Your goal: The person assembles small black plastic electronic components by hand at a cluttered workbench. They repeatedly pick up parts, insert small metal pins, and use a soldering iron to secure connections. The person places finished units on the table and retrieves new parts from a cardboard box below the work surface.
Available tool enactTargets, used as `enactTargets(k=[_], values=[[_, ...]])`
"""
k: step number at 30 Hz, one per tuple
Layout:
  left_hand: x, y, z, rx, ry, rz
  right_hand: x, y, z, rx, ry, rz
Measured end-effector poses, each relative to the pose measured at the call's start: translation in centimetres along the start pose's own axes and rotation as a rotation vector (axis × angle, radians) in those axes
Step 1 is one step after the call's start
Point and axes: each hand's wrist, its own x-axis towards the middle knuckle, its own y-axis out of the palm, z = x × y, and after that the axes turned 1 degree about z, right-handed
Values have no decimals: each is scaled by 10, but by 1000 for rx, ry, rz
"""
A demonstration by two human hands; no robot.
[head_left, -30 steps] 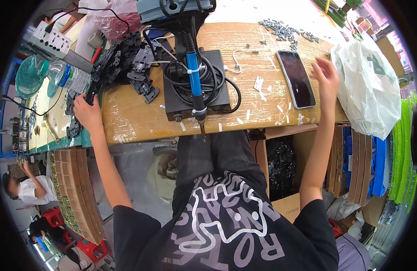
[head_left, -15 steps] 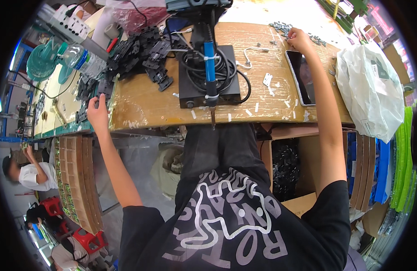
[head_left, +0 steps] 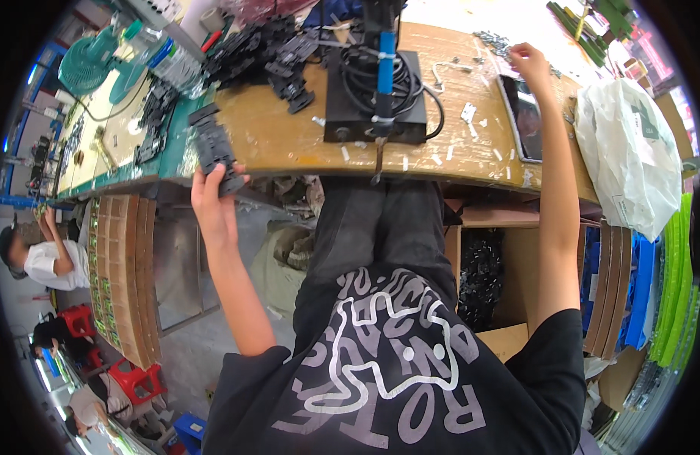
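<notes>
At the front edge of the table (head_left: 270,148), left of centre, the left hand (head_left: 216,205) holds a black plastic part (head_left: 211,144) by its near end. The fingers are clamped on that end only, a grip that probably leaves the part's upper face exposed. More black parts lie in a heap (head_left: 247,57) farther back, presumably stacked on this side to suit the left hand. The right hand (head_left: 530,68) is at the far right, beside a scatter of small metal pieces (head_left: 492,42); its fingers are bent, but whether they hold a piece cannot be told. A phone (head_left: 523,125) lies next to the right forearm. Between the hands, a blue-handled tool (head_left: 386,64) points tip-down at the front edge, a position that likely keeps the tip accessible from either side. Cable (head_left: 359,83) is coiled on the black box (head_left: 376,133) behind it, apparently to keep slack contained.
</notes>
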Motion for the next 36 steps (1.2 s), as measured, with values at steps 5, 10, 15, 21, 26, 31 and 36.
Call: enactTargets(k=[5, 10, 15, 21, 26, 31, 36], values=[[-48, 12, 1, -28, -38, 153, -100, -18, 81, 567, -97, -206], [-87, 29, 10, -58, -119, 244, -197, -10, 122, 641, 21, -308], [-116, 36, 14, -206, -175, 262, -244, 8, 120, 762, 29, -246], [-128, 34, 28, -530, -342, 237, -278, 19, 128, 926, 124, -124], [-133, 58, 34, -523, -426, 225, -306, 33, 158, 1012, 126, 44], [-130, 78, 41, -490, -465, 281, -321, 54, 182, 1092, 140, 244], [-128, 83, 47, -478, -428, 266, -318, 61, 173, 1075, 176, 277]])
